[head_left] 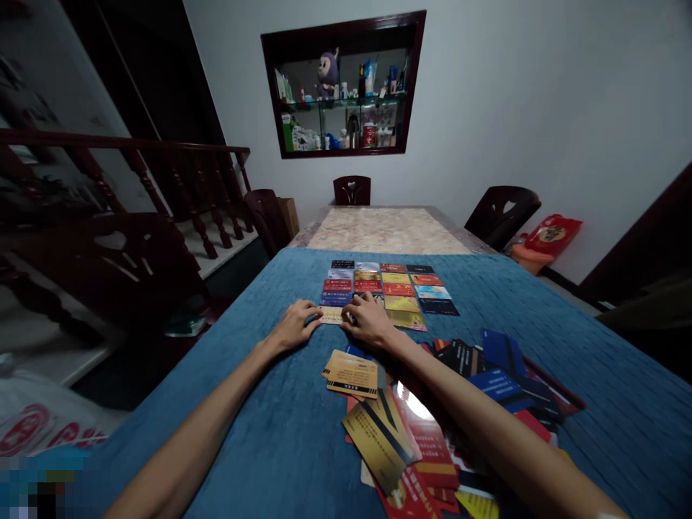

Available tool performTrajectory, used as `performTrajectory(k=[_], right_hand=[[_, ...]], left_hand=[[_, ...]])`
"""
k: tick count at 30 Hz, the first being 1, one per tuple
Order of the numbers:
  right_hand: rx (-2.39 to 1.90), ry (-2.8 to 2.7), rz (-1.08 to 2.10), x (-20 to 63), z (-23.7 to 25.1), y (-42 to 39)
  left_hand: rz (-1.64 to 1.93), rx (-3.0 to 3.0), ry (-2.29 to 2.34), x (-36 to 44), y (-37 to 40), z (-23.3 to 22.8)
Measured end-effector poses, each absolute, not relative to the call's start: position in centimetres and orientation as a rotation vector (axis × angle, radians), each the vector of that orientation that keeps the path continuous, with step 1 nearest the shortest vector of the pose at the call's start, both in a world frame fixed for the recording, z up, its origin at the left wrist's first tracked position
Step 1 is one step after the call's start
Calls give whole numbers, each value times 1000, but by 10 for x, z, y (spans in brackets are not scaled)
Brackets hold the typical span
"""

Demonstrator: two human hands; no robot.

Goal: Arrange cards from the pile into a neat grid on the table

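A cream-coloured card (331, 315) lies flat on the blue cloth at the near left corner of a grid of cards. The fingertips of my left hand (296, 324) close on its left edge, with thumb and fingers curled together. From the other side, my right hand (370, 322) bends its fingers down onto the card's right end and covers part of it. Neighbouring cards in the grid include a blue card (336, 298), a red card (337, 285) and a gold card (406, 320). Beneath my right forearm spreads a loose pile of cards, with a gold card (378, 440) on top.
The blue cloth (243, 447) covers the near part of the table; a patterned tabletop (378, 229) shows beyond. Dark wooden chairs, one at the far end (352, 191), surround it. A red bag (554, 234) stands right. Wooden railings (184, 194) run along the left.
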State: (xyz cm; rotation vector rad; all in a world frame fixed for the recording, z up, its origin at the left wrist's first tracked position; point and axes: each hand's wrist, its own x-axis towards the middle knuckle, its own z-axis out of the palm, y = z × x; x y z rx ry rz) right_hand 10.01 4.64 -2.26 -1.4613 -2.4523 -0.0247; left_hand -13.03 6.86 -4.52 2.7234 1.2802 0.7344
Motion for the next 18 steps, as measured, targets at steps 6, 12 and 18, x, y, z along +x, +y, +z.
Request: performTrajectory(k=[6, 12, 18], right_hand=[[-1484, -2453, -59, 99, -23, 47], [-1499, -2470, -81, 96, -20, 46], [-1505, -2499, -94, 97, -13, 44]], left_hand=[[749, 2712, 1303, -129, 67, -47], [806, 2690, 1341, -128, 69, -51], [813, 2690, 1349, -126, 67, -49]])
